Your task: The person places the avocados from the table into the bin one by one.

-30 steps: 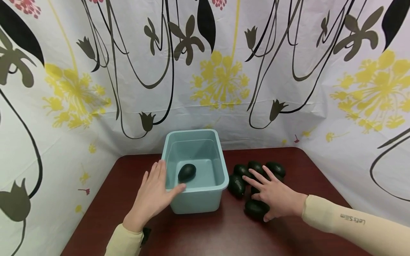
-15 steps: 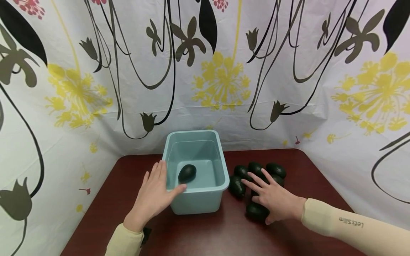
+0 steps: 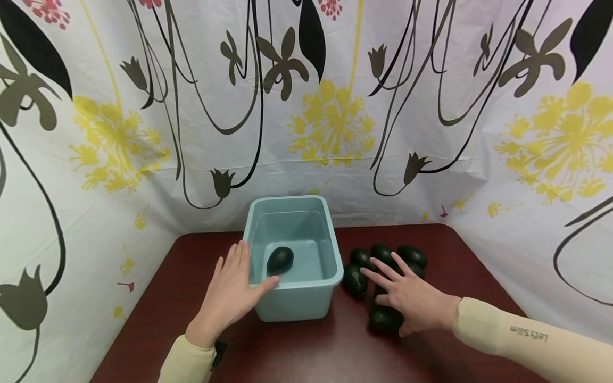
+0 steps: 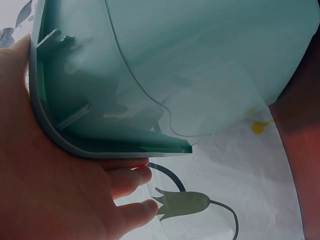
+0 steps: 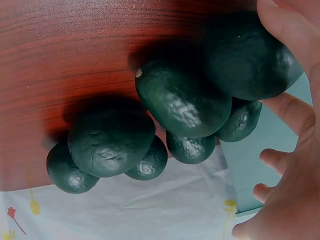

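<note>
In the head view a light blue plastic bin (image 3: 293, 303) stands on the table with one dark green avocado (image 3: 280, 260) lying inside. My left hand (image 3: 227, 298) lies along the bin's left near corner, fingers straight against the outer side and thumb stretched across the near rim. To the right, my right hand (image 3: 412, 298) is spread over a group of avocados (image 3: 354, 280). Its thumb and index finger lie on either side of the nearest avocado (image 3: 385, 320), with the other fingers reaching over those behind. The right wrist view shows that avocado (image 5: 247, 57) right beside the palm.
The dark red-brown table (image 3: 306, 351) has rounded far corners. A white cloth (image 3: 330, 186) printed with flowers and stems hangs behind it and along both sides. More avocados (image 3: 413, 256) sit at the far side of the group.
The view has shifted slightly. The right thumb and the nearest avocado have moved a very little toward me; the left hand stays at the bin.
</note>
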`<state>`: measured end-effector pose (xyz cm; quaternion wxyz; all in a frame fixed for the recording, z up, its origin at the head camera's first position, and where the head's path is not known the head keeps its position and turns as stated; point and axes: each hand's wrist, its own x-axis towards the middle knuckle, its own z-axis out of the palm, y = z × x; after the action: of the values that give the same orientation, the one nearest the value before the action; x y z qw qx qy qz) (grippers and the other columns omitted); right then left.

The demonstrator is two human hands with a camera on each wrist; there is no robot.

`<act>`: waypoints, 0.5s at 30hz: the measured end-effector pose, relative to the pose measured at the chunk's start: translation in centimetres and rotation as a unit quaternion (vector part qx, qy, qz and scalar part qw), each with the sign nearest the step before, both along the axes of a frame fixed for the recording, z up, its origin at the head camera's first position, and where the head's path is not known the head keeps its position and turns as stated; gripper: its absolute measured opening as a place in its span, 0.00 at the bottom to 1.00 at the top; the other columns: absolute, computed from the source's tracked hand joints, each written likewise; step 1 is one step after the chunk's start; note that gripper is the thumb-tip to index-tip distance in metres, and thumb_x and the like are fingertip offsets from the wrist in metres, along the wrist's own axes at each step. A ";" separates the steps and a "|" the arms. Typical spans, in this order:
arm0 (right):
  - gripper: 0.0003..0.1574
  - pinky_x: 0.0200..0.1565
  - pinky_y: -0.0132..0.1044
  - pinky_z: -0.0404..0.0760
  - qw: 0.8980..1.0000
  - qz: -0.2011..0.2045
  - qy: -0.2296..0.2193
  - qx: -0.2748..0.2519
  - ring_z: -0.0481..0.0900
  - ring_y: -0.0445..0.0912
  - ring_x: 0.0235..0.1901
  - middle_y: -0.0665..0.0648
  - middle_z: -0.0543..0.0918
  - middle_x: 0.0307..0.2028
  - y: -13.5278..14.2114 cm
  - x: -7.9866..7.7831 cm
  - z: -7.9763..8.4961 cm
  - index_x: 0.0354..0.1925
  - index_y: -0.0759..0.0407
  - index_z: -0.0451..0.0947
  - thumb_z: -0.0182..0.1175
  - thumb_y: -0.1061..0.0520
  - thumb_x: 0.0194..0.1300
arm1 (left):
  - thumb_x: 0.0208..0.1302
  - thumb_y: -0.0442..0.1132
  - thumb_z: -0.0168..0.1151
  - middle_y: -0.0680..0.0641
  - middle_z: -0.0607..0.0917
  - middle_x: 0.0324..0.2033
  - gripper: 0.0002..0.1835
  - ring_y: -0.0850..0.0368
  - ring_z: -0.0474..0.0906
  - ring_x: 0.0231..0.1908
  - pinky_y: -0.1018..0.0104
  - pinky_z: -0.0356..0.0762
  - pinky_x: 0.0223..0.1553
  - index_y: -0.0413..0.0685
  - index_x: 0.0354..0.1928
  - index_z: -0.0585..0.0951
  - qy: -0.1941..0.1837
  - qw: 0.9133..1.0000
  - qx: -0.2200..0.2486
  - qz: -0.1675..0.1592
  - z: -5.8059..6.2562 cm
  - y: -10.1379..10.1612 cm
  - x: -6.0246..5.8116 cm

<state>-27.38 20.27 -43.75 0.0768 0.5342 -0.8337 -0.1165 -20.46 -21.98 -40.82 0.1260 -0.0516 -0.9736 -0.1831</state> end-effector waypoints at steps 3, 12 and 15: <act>0.45 0.65 0.76 0.32 1.000 0.000 0.005 0.000 0.38 0.67 0.76 0.63 0.51 0.78 -0.1 0.1 0.2 0.51 0.42 0.86 0.81 0.29 0.32 | 0.55 0.85 0.43 0.41 0.49 0.79 0.67 0.43 0.42 0.77 0.39 0.41 0.73 0.37 0.79 0.46 0.002 1.000 0.000 0.001 0.0 0.0 0.0; 0.46 0.66 0.75 0.31 1.000 0.010 0.012 -0.008 0.36 0.64 0.77 0.61 0.47 0.79 -0.2 0.1 1.4 0.51 0.39 0.85 0.81 0.29 0.31 | 0.56 0.84 0.46 0.41 0.49 0.78 0.66 0.42 0.43 0.77 0.38 0.41 0.73 0.37 0.79 0.47 0.002 1.000 0.003 0.000 0.0 -0.1 0.1; 0.45 0.65 0.76 0.33 1.000 0.014 0.019 -0.010 0.37 0.65 0.77 0.61 0.48 0.79 -0.2 0.0 1.7 0.50 0.39 0.85 0.82 0.29 0.30 | 0.55 0.85 0.44 0.40 0.49 0.78 0.67 0.41 0.43 0.77 0.38 0.41 0.73 0.36 0.79 0.47 0.001 1.000 0.004 0.000 0.1 -0.1 0.1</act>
<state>-27.36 20.10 -42.08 0.0992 0.5427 -0.8257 -0.1174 -20.37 -22.05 -40.74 0.1273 -0.0518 -0.9728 -0.1866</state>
